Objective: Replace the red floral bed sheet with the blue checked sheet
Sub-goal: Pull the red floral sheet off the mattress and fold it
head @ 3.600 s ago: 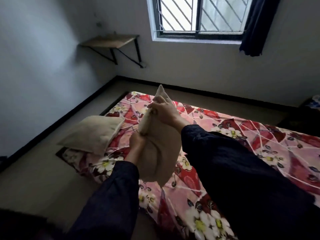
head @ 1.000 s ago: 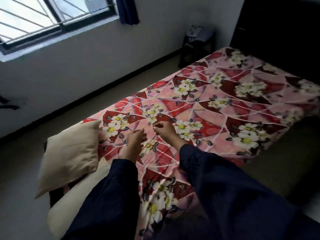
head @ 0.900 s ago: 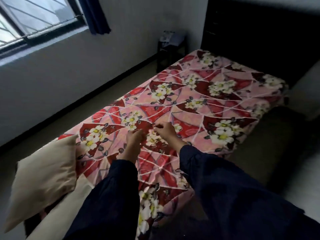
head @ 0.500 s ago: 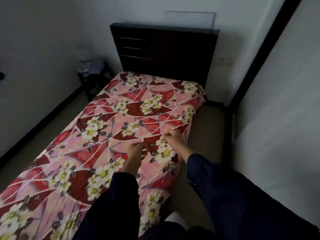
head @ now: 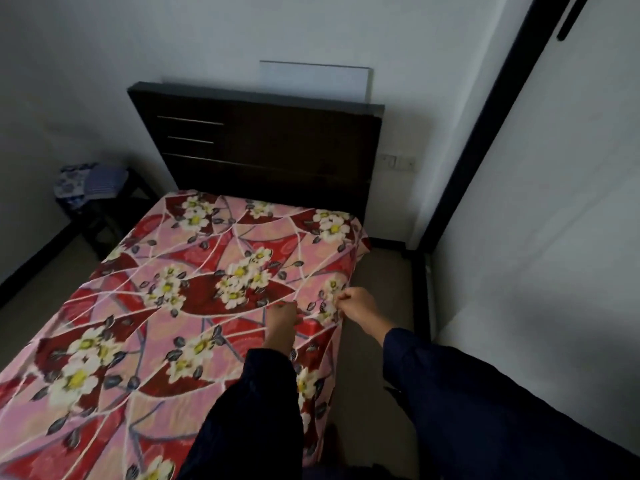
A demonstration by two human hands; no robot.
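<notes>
A person in dark sleeves is leaning over the side of a bed, where the red floral sheet (head: 166, 306) is lying spread flat over the whole mattress, its top end reaching the dark headboard (head: 263, 150) and its near border hanging down toward the floor. The right hand (head: 356, 306) is pinching a small fold of the cloth between thumb and fingertips right at the mattress edge. The left hand (head: 282, 318), just beside it and a little further in, is curling its fingers into the fabric and appears to be gathering a pinch of its own, though blur is softening the detail. What appears to be the blue checked sheet (head: 93, 181) is waiting folded on a low dark stand (head: 104, 216) across the bed, beside the headboard. The floral cloth is looking thin, light and limp, creasing readily under the fingers, so it is likely to lift with little effort but to billow and drag rather than come away in one piece. A pinch away from the edge is likely to raise only a tent of fabric; taking hold of the hanging border or the corner by the headboard, then peeling along the length, is promising a cleaner removal. No part of the sheet is off the mattress yet
</notes>
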